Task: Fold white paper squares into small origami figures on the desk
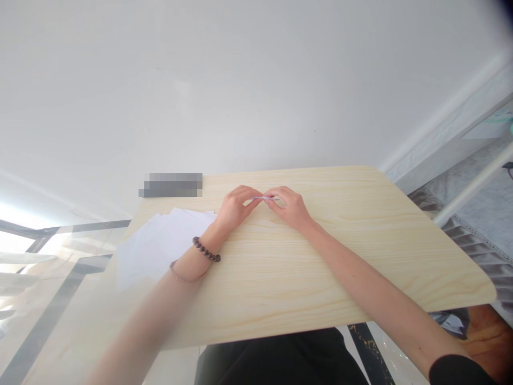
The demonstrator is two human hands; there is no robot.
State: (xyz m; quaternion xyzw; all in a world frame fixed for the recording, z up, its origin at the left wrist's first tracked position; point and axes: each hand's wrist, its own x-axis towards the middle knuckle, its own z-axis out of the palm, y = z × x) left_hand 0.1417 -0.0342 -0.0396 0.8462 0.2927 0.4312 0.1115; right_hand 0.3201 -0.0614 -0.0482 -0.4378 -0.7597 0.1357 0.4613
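Observation:
Both my hands meet over the middle of the table, thumbs and fingertips nearly touching. Between them is a small, thin piece of folded paper [259, 198], whitish and seen almost edge-on. My left hand [237, 207] pinches its left part, and a dark bead bracelet circles that wrist. From the other side my right hand [290, 206] pinches the right part. The fingers cover much of the paper, so its full shape is hidden.
Loose white sheets of paper [160, 240] lie spread on the left of the light wooden table [280, 283], partly behind my left forearm. A pixelated dark object [172, 185] stands at the back left corner. A white wall [256, 96] rises behind the table.

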